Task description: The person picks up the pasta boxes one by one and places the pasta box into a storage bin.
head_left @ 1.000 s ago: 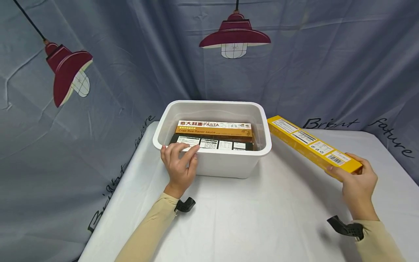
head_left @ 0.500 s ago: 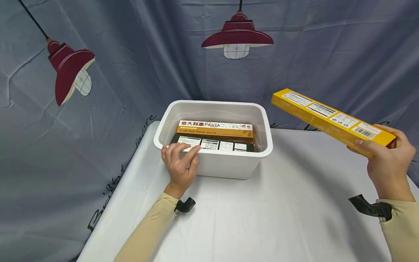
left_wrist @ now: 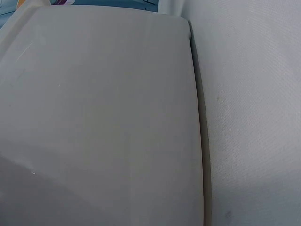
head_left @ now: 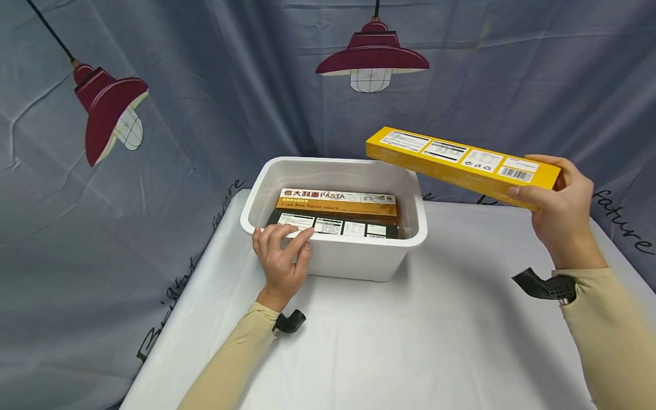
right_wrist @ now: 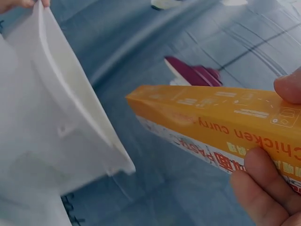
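My right hand (head_left: 564, 210) grips one end of a long yellow pasta box (head_left: 456, 156), thumb on one side and fingers on the other. The box is raised, its far end overlapping the bin's right back corner in the head view. Red "Chicken curry" lettering shows on the pasta box (right_wrist: 211, 122) in the right wrist view. My left hand (head_left: 282, 259) holds the front rim of a white plastic bin (head_left: 353, 256), fingers hooked over the edge. Inside the bin lie a crab roe pasta box (head_left: 335, 204) and, in front of it, a black box (head_left: 353, 228) with white labels.
The bin stands on a table with a white cloth (head_left: 410, 341). Behind hangs a grey-blue curtain (head_left: 230, 85) printed with red lamps and lettering. In the left wrist view the bin's wall (left_wrist: 103, 117) fills most of the picture.
My right hand has lifted the yellow pasta box from low on the right, then brought it left toward the bin, turning it more level. The left hand has stayed on the rim.
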`<state>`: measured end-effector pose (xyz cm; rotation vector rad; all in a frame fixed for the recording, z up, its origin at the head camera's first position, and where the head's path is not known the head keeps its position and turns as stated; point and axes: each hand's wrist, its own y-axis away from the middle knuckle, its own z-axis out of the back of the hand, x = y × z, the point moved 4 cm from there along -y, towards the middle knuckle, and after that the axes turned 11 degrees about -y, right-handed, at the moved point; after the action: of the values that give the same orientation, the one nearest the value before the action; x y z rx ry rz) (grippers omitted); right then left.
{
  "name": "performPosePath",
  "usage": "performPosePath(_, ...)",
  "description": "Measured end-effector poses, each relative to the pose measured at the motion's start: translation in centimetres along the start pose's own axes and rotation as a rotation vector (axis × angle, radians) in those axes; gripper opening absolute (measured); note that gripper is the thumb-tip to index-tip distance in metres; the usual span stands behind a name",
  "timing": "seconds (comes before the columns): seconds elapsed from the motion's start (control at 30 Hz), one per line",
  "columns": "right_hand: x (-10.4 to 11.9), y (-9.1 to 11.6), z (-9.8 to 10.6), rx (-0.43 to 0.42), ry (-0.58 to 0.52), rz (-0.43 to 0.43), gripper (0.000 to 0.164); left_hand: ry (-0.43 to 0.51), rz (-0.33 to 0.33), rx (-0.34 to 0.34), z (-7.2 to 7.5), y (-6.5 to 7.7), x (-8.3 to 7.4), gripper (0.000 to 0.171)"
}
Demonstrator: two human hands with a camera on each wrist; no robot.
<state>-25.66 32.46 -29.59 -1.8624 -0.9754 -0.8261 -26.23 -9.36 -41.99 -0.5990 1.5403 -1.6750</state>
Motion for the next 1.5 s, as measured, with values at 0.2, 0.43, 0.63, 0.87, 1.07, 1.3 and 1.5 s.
performPosePath(0.2,-1.6,-1.2,-3.4,0.072,0.119,-0.05,0.049,0.0,0.006,0.003,0.1,0.1,0.1,0.02)
performPosePath(0.43,-3.9,-1.9,-7.3,0.198,0.232,-0.103,0.051,-0.006,0.008,0.017,0.1,0.2,0.2,0.019)
performPosePath(0.63,-5.6,-1.9,-10.3,0.287,0.455,-0.17,0.057,-0.007,0.007,0.029,0.1,0.3,0.3,0.02)
performPosePath(0.87,-7.7,-2.0,-13.0,0.392,0.478,-0.229,0.062,-0.011,0.007,0.026,0.1,0.2,0.3,0.021)
performPosePath(1.07,-9.0,-1.8,-14.2,0.415,0.527,-0.278,0.062,-0.007,0.009,0.033,0.0,0.1,0.3,0.021)
performPosePath(1.3,-10.2,-1.4,-15.0,0.443,0.569,-0.297,0.063,-0.008,0.009,0.04,0.0,0.1,0.3,0.023)
performPosePath(1.5,-10.7,-1.3,-15.0,0.473,0.58,-0.305,0.066,-0.008,0.011,0.04,0.0,0.1,0.3,0.021)
